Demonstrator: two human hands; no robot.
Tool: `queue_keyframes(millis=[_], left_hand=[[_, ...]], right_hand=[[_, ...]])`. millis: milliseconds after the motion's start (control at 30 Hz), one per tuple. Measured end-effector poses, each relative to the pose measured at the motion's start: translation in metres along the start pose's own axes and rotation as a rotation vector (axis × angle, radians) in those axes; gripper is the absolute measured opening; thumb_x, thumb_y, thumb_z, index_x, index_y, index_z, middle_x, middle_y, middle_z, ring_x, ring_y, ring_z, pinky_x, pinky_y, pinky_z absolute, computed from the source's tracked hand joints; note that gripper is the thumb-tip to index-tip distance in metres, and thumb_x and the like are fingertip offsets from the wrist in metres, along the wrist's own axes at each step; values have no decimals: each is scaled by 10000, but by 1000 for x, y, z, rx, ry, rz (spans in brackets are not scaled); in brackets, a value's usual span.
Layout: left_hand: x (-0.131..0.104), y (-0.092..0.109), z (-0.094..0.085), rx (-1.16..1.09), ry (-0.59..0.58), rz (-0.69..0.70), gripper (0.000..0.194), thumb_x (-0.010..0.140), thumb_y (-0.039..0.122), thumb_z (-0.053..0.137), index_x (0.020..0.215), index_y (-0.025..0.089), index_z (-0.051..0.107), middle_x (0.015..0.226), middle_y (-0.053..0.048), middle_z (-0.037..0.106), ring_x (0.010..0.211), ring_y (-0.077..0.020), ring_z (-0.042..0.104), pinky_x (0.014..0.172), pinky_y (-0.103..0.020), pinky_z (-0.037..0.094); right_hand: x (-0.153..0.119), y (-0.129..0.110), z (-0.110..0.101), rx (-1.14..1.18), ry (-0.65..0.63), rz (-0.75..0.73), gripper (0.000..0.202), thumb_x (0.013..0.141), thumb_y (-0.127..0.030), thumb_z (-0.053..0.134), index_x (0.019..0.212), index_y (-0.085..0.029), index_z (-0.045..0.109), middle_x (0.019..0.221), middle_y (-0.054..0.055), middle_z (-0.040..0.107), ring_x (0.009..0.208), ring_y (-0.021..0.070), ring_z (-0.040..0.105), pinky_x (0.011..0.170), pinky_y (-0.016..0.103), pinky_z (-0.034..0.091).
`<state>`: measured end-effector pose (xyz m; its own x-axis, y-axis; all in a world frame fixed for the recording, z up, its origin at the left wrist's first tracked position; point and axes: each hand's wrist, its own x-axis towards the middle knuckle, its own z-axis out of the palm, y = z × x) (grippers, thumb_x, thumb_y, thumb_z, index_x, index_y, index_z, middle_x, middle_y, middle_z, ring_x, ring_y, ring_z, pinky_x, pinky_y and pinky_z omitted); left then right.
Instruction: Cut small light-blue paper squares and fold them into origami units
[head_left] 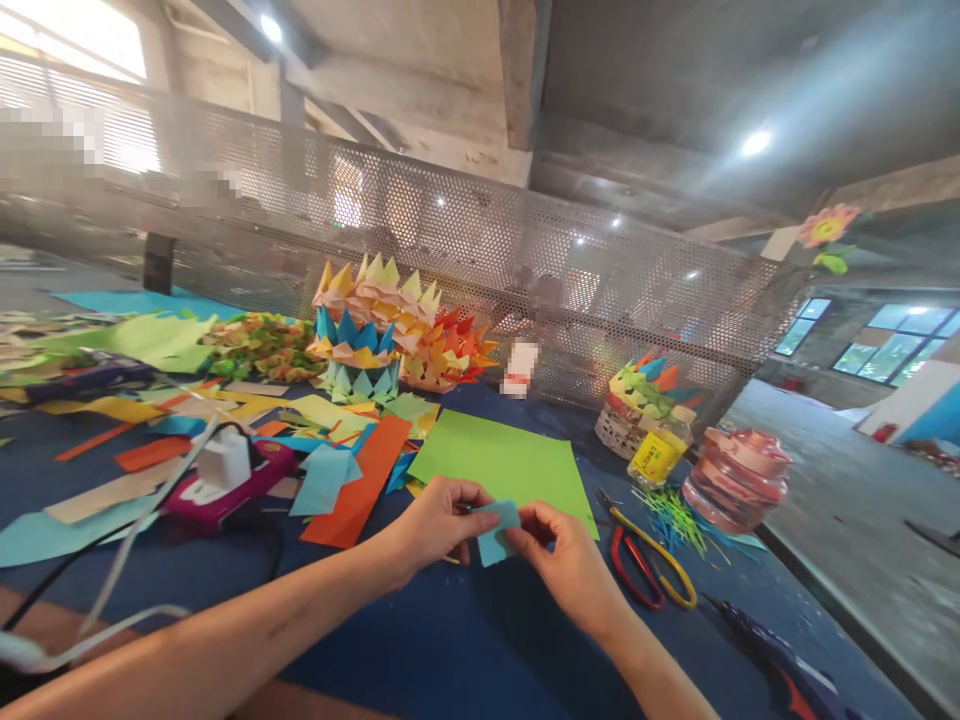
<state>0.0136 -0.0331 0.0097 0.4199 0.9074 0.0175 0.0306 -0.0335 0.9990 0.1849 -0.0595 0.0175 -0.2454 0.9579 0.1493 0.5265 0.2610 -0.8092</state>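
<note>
A small piece of light blue paper (496,545) is held up between my two hands, over the near edge of a green sheet. My left hand (442,520) pinches its left side between thumb and fingers. On the other side, my right hand (559,550) grips the right edge the same way. Beneath and behind them, the green paper sheet (499,450) lies flat on the dark blue table (450,640). An orange paper strip (364,490) and light blue paper pieces (326,480) lie to the left.
Pliers with red and yellow handles (652,565), a pink water bottle (739,480) and a yellow-labelled bottle (660,450) stand or lie right. Folded-paper crowns (375,310) are stacked behind. A magenta power strip (225,485) with cables sits left among scraps. A perforated metal screen (465,230) borders the back.
</note>
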Motion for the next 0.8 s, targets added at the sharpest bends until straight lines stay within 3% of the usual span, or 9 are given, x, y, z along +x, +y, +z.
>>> queue_keyframes(millis=[500, 800], left_hand=[[6, -9, -1, 113, -22, 58, 337, 676, 454, 567, 762, 134, 632, 550, 25, 558, 378, -80, 483, 403, -191, 380], [5, -9, -1, 102, -44, 70, 280, 700, 380, 544, 769, 121, 628, 574, 17, 555, 387, -73, 474, 408, -188, 402]], right_hand=[[1, 1, -7, -89, 8, 16, 227, 757, -381, 573, 753, -154, 577, 674, 7, 591, 651, 142, 519, 612, 217, 402], [3, 4, -8, -144, 46, 87, 264, 715, -408, 608, 679, -157, 532, 609, -11, 545, 584, 121, 482, 552, 208, 369]])
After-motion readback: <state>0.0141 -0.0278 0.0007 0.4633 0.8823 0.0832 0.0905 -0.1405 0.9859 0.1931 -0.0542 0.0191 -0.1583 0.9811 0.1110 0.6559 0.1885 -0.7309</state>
